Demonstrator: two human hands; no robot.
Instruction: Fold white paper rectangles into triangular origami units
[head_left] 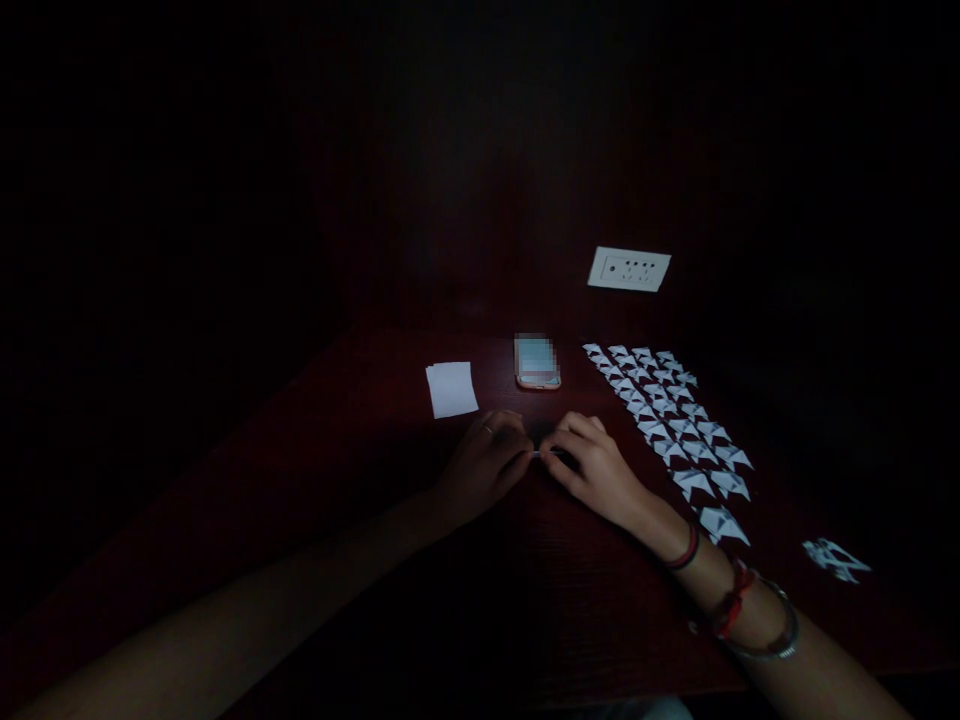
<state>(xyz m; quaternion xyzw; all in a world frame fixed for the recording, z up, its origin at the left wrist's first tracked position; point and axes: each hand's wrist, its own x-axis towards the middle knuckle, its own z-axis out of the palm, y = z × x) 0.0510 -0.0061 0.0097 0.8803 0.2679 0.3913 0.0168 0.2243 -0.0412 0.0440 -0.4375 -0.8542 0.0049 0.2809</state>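
My left hand (491,455) and my right hand (592,460) meet close together over the dark red table, fingertips pinched. Between them shows a thin white sliver of paper (535,454), with most of it hidden by my fingers. Just beyond my left hand lies a stack of square white paper sheets (452,389). To the right of my right hand, several folded white paper figures (682,427) stand in slanting rows. Their exact shape is hard to make out in the dim light.
A lit phone (537,362) lies beyond my hands, its screen blurred. A white socket plate (628,270) is on the wall behind the table. Some crumpled or folded white paper pieces (834,560) lie apart at the right, near my right forearm. The surroundings are very dark.
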